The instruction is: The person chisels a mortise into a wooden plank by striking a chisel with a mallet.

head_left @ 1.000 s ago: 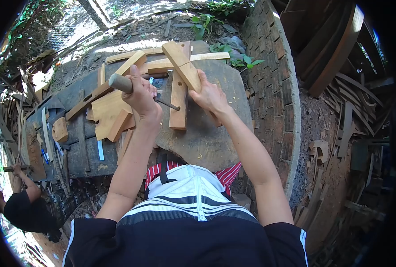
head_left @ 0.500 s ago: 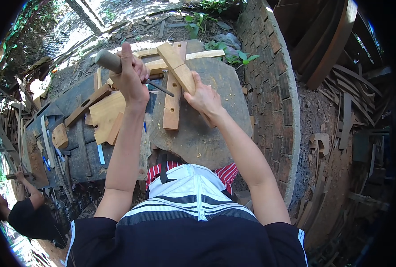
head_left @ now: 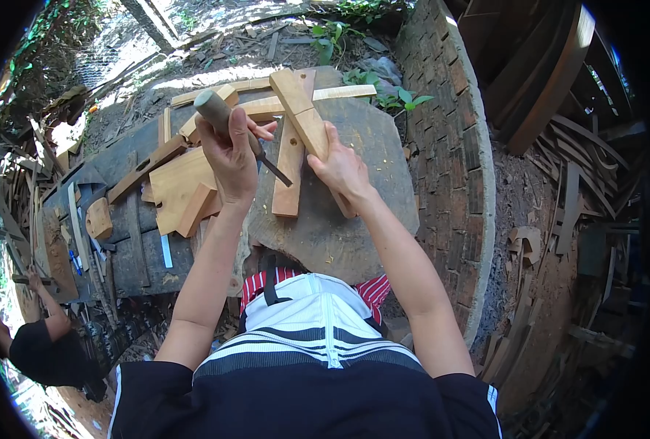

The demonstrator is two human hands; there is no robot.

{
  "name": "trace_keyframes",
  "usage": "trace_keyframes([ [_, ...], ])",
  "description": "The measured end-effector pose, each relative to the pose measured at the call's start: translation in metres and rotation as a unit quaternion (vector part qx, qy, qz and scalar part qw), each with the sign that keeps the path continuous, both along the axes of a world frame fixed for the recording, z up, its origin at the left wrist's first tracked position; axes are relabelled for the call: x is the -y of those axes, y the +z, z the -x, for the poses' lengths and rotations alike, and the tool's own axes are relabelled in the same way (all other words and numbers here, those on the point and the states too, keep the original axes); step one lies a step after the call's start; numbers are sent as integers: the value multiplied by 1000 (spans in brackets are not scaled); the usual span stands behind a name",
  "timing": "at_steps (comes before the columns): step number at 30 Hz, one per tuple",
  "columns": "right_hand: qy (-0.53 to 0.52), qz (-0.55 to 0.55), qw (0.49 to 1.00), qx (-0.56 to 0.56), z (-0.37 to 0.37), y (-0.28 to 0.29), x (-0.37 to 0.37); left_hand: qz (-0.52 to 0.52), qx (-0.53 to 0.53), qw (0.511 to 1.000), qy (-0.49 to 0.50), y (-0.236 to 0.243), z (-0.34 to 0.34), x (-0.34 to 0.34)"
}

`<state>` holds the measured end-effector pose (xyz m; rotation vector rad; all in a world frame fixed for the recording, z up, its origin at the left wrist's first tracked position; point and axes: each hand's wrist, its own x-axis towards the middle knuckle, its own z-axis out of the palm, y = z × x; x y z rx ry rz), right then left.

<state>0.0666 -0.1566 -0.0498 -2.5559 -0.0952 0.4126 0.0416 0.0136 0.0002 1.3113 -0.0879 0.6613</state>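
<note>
My left hand (head_left: 231, 162) is closed round a chisel with a thick grey-green handle (head_left: 214, 108), some fingers partly lifted off it. The chisel's metal blade (head_left: 275, 170) slants down to the right over a reddish wooden piece with drilled holes (head_left: 288, 186), which lies on the thick wooden slab (head_left: 369, 154). Whether the tip touches that piece I cannot tell. My right hand (head_left: 342, 170) grips a pale wooden bar (head_left: 301, 110), slanting across the drilled piece, with a line across its face. Its lower end shows below my palm.
Left of the slab, wood offcuts (head_left: 179, 181) and a brown bar (head_left: 146, 170) lie on a dark bench. Long pale strips (head_left: 347, 91) sit behind. A brick wall (head_left: 446, 154) borders the right side. At far left, a person in a dark shirt (head_left: 43, 351) holds a tool.
My left hand has turned and shifted right, so the chisel stands steeper and its tip is lower. My right hand keeps its grip on the wooden bar. The view has shifted slightly.
</note>
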Motion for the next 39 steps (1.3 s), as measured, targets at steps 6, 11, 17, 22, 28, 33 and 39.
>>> trace_keyframes([
  [6,2,-6,1000,-5,0,0,1,33,-1,999,23,-11,-5,2],
  [11,4,-8,1000,-5,0,0,1,36,-12,998,56,-9,-12,8],
  [17,-3,-25,1000,-10,1,-5,1,7,-81,994,66,-17,-21,13],
  [22,-6,-24,1000,-11,2,0,0,-122,-15,985,124,-35,-11,19],
  [28,-8,-28,999,-23,2,2,-1,-316,127,933,116,-34,21,46],
  [33,-11,-78,996,-45,-14,-5,17,-254,53,953,155,-43,-9,36],
  [39,102,-333,898,268,3,168,13,-145,-16,975,166,-45,-7,26],
])
